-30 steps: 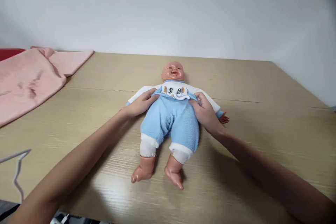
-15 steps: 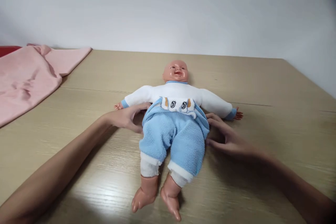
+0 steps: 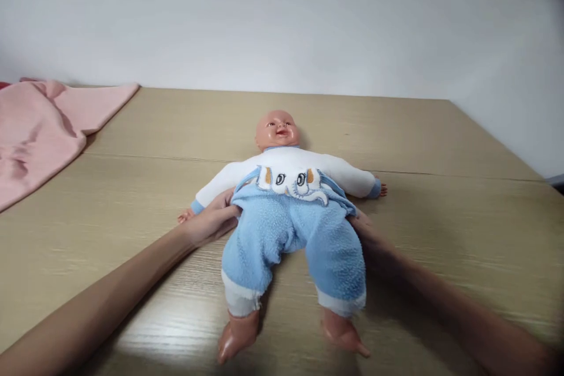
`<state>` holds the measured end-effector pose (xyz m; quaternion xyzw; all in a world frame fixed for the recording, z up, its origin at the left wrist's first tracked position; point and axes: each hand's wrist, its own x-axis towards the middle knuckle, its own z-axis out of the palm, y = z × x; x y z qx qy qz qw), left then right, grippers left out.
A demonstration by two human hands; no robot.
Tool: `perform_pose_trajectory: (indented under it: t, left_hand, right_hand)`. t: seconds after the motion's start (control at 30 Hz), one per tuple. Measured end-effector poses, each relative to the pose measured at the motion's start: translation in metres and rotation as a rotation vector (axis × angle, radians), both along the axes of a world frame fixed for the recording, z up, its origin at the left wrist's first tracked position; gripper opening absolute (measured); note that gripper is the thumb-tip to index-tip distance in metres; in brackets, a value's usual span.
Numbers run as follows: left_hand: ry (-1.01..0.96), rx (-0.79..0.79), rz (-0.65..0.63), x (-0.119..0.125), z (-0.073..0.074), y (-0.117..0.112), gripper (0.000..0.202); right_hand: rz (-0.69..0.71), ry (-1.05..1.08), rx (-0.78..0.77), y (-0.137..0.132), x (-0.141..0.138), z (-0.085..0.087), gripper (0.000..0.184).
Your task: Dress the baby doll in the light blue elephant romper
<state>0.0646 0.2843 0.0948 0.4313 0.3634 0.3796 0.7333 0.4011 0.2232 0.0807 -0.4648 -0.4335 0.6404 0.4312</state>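
Since half a second ago the doll's legs have spread apart — they lay close together then — and both hands have closed in against its sides. The doll lies on its back on the wooden table, near the middle, its long axis running away from the camera: head at the far end, bare feet pointing back toward the near edge, arms out to either side. The left hand presses the waist of the blue trousers, fingers curled onto the fabric. The right hand is tucked against the other hip, mostly hidden and blurred — whether it pinches the cloth cannot be told. A pink cloth lies at the table's far left.
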Motion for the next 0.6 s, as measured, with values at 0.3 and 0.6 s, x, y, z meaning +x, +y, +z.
perform_pose_trajectory:
  t: [0.3,0.6]
  left_hand:
    - [-0.067,-0.039,-0.108,0.003,-0.007,-0.005,0.047]
    - [-0.004,0.160,-0.127,0.003,-0.011,-0.007,0.041]
  right_hand:
    - [-0.100,-0.073,0.061,0.008,0.000,0.008,0.043]
    - [-0.080,-0.182,0.093,0.020,0.008,0.006,0.057]
